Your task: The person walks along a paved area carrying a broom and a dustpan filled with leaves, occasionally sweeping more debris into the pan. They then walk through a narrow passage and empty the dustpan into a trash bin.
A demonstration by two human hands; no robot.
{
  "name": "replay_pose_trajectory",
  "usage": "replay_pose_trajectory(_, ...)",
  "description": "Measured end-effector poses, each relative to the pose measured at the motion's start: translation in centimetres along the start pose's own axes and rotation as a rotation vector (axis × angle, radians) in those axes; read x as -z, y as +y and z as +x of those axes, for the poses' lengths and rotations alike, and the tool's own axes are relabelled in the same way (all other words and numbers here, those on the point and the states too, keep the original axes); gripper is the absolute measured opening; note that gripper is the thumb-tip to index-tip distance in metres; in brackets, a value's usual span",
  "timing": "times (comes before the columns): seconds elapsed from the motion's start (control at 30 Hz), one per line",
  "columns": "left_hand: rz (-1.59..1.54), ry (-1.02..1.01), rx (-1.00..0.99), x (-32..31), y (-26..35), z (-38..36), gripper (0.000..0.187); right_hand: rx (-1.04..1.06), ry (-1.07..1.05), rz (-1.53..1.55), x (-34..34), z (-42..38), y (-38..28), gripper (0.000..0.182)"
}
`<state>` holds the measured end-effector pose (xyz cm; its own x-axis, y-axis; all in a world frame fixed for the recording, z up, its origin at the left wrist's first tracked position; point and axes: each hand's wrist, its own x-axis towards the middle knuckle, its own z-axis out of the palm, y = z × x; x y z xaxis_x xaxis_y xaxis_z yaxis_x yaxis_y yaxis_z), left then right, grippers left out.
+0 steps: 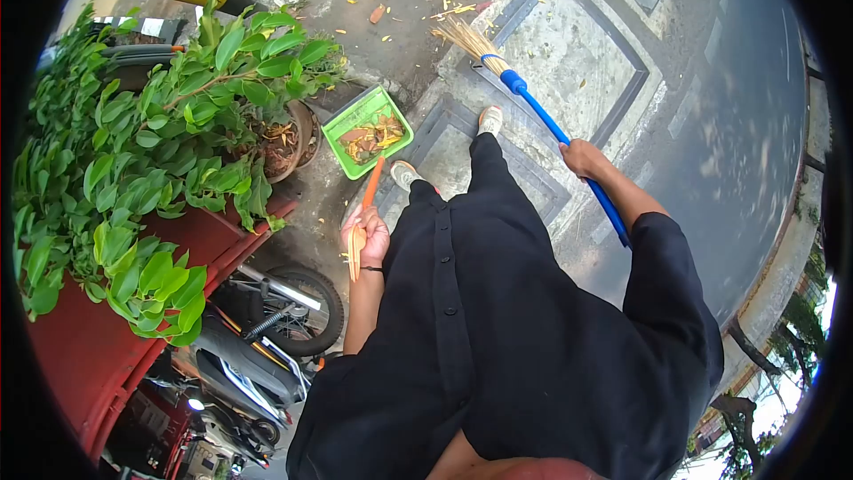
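Far left of the green dustpan (354, 116) spread a leafy plant (178, 169); between the two sat a round plant pot (300, 138), just beside the dustpan. Below and left of the dustpan stood a parked motorcycle (302, 311). Directly below the dustpan, the person's left hand (366, 236) had its grip closed around the orange handle (372, 182) that ran up to it. The dustpan itself lay on the pavement, holding yellow and brown leaves (378, 138). To its right were the person's pale shoes (490, 120). Farther right, a straw broom (544, 113) slanted, its bristles up and right of the dustpan, near scattered fallen leaves. Well right of the dustpan, the person's right hand (585, 160) had its grip wrapped around the broom's blue stick. Farthest right of the dustpan ran a grey road (711, 169).
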<state>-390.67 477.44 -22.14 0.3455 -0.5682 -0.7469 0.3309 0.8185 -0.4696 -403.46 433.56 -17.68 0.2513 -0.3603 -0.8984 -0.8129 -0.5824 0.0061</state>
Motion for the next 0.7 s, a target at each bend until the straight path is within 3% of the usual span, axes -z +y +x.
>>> replay_pose_trajectory(0.23, -0.04, 0.021, -0.05, -3.9, -8.3, 7.2, 0.02, -0.214, 0.206, 0.43, 8.0, 1.4, 10.9, 0.052)
replay_pose_trajectory(0.37, -0.229, 0.068, 0.02, -6.5, -11.1, 9.8, 0.025, -0.329, 0.329, 0.359, 8.0, 7.8, 16.5, 0.052)
replay_pose_trajectory(0.5, -0.213, 0.099, 0.005, -8.9, -14.5, 11.5, 0.018, -0.328, 0.121, 0.342, 7.5, 15.0, 20.4, 0.03)
replay_pose_trajectory(0.57, -0.202, 0.124, 0.028, -10.3, -15.3, 12.6, 0.013, -0.366, 0.012, 0.413, 7.1, 16.4, 18.7, 0.025)
replay_pose_trajectory(0.63, -0.189, 0.163, 0.045, -11.6, -16.6, 14.1, 0.015, -0.229, -0.091, 0.322, 6.8, 15.3, 16.0, 0.024)
replay_pose_trajectory(0.7, -0.151, 0.164, 0.069, -12.4, -16.9, 16.4, 0.017, -0.265, -0.106, 0.555, 7.8, 12.0, 11.8, 0.022)
